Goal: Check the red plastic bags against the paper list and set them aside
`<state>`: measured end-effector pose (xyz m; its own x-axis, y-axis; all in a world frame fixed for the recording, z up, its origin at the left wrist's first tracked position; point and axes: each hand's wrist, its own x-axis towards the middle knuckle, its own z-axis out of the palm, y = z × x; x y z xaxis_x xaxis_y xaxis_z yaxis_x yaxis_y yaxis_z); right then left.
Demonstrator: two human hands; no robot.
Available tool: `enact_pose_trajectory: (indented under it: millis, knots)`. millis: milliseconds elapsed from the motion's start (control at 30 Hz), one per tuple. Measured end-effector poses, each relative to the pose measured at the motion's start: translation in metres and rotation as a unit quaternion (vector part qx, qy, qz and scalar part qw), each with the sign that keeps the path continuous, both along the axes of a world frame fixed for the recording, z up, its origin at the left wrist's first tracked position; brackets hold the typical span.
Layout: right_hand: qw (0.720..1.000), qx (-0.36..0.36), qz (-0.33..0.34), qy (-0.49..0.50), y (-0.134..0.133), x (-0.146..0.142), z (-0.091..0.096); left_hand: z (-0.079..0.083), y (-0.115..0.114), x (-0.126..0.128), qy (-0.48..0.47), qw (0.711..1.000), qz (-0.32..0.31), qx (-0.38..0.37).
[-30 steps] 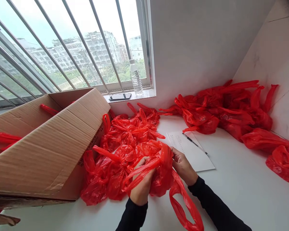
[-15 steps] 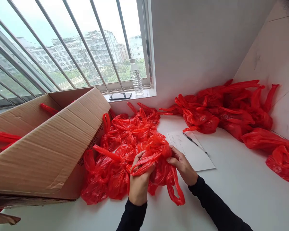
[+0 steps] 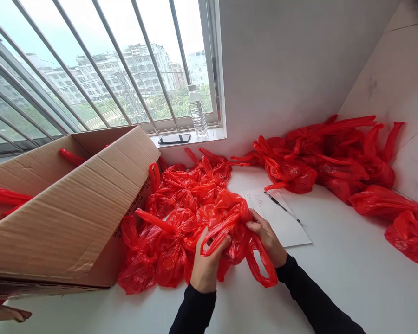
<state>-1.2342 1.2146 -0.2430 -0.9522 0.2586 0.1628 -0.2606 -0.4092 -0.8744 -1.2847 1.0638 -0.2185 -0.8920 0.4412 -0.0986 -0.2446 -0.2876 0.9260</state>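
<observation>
Between my two hands is a crumpled red plastic bag (image 3: 231, 215) with its loop handles hanging out. My left hand (image 3: 207, 260) is closed on the bag's lower left side, one handle loop lying over the fingers. On the right side, my right hand (image 3: 265, 234) pinches the bag's gathered plastic, its thumb toward me and the other fingers partly hidden behind. A second loop dangles below my right hand. Directly behind and left of the held bag lies a heap of knotted red plastic bags (image 3: 174, 227) on the white table (image 3: 351, 278).
An open cardboard box (image 3: 73, 208) with red bags inside stands left. A written paper sheet (image 3: 282, 232) and a pen (image 3: 282, 207) lie right of my hands. More red bags (image 3: 327, 162) line the wall. On the sill are a phone (image 3: 174, 138) and a bottle (image 3: 198, 113).
Both hands have shifted slightly right with the red bag. The bag has turned a little between them, and its dangling loop has swung right and spread wider.
</observation>
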Motion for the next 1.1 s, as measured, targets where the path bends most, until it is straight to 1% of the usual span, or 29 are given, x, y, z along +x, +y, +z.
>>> enact_pose_trajectory:
  millis: [100,167,400,533,633,733,833,900,967,1100]
  knots:
    - [0.999,0.017,0.031,0.010,0.001,-0.001,0.000,-0.002,-0.003,-0.007,0.021,1.000,0.008,-0.001]
    - [0.999,0.025,0.035,0.015,0.001,-0.002,-0.001,-0.002,-0.004,-0.008,0.028,0.999,0.018,0.000]
    - [1.000,0.003,0.005,0.012,0.000,-0.004,-0.004,0.008,0.001,0.003,-0.008,0.999,0.018,0.041]
    - [1.000,0.024,-0.005,0.016,0.000,-0.003,-0.004,0.007,0.002,0.002,-0.007,0.998,-0.003,0.054]
    - [0.998,0.059,-0.013,0.014,0.000,-0.003,-0.004,0.005,0.005,0.000,-0.004,0.999,-0.018,0.037]
    - [0.996,0.089,-0.017,0.011,0.000,-0.002,-0.003,0.005,0.010,-0.003,-0.017,1.000,0.013,0.020]
    - [0.995,0.104,-0.005,0.006,0.001,-0.002,0.000,0.005,0.010,-0.004,-0.031,0.998,0.041,0.038]
    - [0.995,0.104,0.000,0.003,0.001,-0.002,0.001,0.005,0.007,-0.006,-0.039,0.997,0.047,0.040]
    - [0.995,0.103,-0.002,0.003,0.001,-0.002,0.002,0.005,0.004,-0.007,-0.040,0.998,0.034,0.017]
    - [0.995,0.096,-0.008,0.019,0.000,0.001,0.004,0.006,-0.001,-0.006,-0.005,0.999,-0.007,-0.039]
